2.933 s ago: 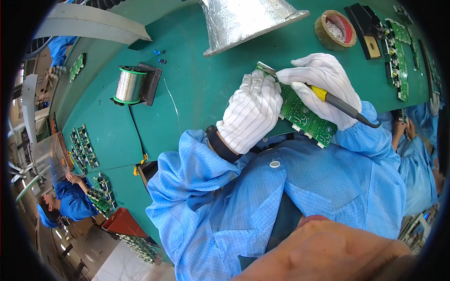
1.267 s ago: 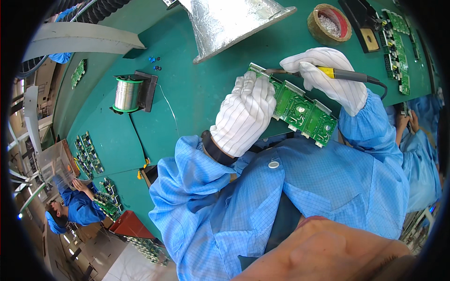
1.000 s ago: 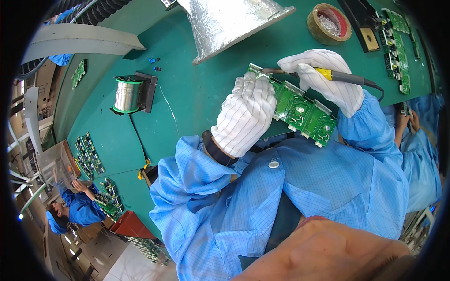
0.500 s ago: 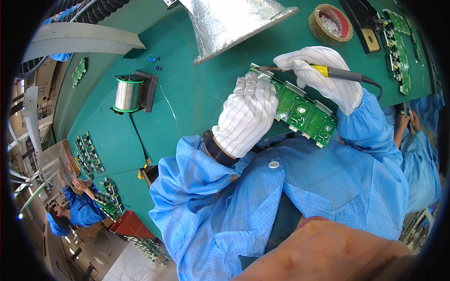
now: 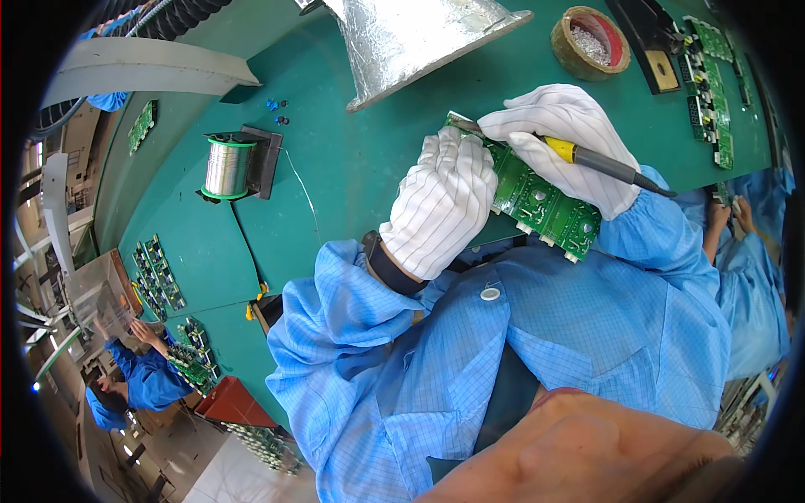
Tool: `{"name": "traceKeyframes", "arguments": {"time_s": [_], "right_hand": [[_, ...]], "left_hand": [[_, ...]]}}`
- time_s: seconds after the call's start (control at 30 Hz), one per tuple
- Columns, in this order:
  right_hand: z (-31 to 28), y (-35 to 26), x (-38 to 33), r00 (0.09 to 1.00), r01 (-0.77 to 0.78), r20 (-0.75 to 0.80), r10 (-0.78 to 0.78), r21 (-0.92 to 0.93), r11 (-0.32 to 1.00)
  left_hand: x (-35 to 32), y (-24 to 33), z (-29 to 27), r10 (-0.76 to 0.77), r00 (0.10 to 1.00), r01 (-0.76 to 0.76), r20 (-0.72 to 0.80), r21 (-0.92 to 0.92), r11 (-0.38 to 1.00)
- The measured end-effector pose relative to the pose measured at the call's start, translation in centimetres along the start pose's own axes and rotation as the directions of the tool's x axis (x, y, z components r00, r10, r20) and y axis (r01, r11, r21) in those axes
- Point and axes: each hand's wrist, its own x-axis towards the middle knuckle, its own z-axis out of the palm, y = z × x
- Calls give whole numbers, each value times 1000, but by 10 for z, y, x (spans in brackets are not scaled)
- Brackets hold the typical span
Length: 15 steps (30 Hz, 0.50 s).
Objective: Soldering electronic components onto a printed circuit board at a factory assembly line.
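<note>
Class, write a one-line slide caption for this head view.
Gloved left hand steadies a circuit board; right hand applies a soldering iron.

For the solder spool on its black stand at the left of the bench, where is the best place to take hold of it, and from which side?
Grip the solder spool across its round wire-wound body, coming down from above. The black stand blocks its right side and a strand of wire trails off that way, while the top and left look free. Both the left hand and right hand are occupied at the circuit board.
</note>
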Motion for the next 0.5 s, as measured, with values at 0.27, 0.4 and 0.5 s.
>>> {"name": "traceKeyframes", "arguments": {"time_s": [0.27,0.4,0.5], "right_hand": [[2,-7,0,997,61,43,-56,-130,990],[-3,-3,-9,999,2,35,1,-92,996],[-5,-2,-12,998,28,59,-21,-121,992]], "left_hand": [[0,0,-4,38,998,-40,49,36,999],[0,1,-4,11,998,-14,63,50,999],[-1,1,-4,7,998,-11,66,50,999]]}}
